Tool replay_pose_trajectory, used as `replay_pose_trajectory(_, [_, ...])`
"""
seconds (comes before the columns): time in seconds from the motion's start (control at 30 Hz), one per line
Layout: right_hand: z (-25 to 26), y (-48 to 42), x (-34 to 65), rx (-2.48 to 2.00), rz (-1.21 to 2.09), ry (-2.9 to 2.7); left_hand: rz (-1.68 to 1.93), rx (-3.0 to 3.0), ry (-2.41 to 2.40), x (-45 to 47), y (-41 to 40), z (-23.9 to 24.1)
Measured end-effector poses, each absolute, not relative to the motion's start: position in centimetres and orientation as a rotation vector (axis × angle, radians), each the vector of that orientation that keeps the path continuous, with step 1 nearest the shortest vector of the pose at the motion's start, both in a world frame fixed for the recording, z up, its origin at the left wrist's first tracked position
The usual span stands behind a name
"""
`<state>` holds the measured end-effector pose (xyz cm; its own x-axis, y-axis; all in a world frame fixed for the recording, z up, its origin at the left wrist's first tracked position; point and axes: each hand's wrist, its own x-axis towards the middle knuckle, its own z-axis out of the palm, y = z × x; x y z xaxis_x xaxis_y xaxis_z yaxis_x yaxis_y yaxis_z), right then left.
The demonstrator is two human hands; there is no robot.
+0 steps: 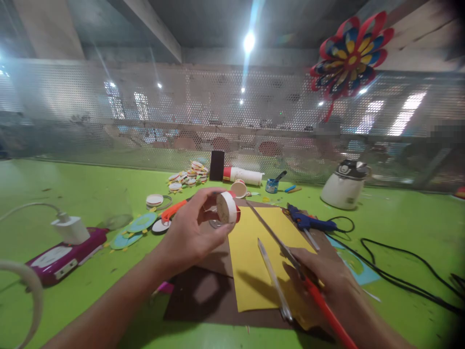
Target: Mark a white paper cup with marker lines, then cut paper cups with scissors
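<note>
My left hand [192, 232] is raised over the green table and pinches a small paper cup [228, 207] with a white round face and a red rim, tilted on its side. My right hand [327, 278] grips red-handled scissors [279, 252] with the blades spread wide apart, pointing up and to the left. The scissors lie over a yellow paper sheet [250, 261], which rests on a brown board [203, 295].
A blue glue gun [308, 223] with a black cord lies right of the yellow sheet. A white pot [345, 186] stands at the back right. Paper discs [140, 225], cut cup pieces [189, 177], a stack of cups [243, 175] and a purple power strip [61, 257] lie to the left and behind.
</note>
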<state>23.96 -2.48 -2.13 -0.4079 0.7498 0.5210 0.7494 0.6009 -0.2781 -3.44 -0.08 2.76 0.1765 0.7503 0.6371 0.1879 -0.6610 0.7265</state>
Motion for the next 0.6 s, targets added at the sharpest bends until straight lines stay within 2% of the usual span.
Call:
replay_pose_trajectory(0.17, [-2.0,-2.3,23.9,-1.159,0.022,-2.202,1.391,1.787,0.738,-4.2,0.1,3.2])
replay_pose_trajectory(0.4, [-1.0,-3.3,23.2,-1.088,0.278,-2.213,1.331,1.528,0.617,-4.8,-0.2,3.9])
replay_pose_trajectory(0.6, [-0.4,-4.1,22.7,-1.084,0.408,-2.274,1.122,1.186,0.46,-5.1,0.2,3.5])
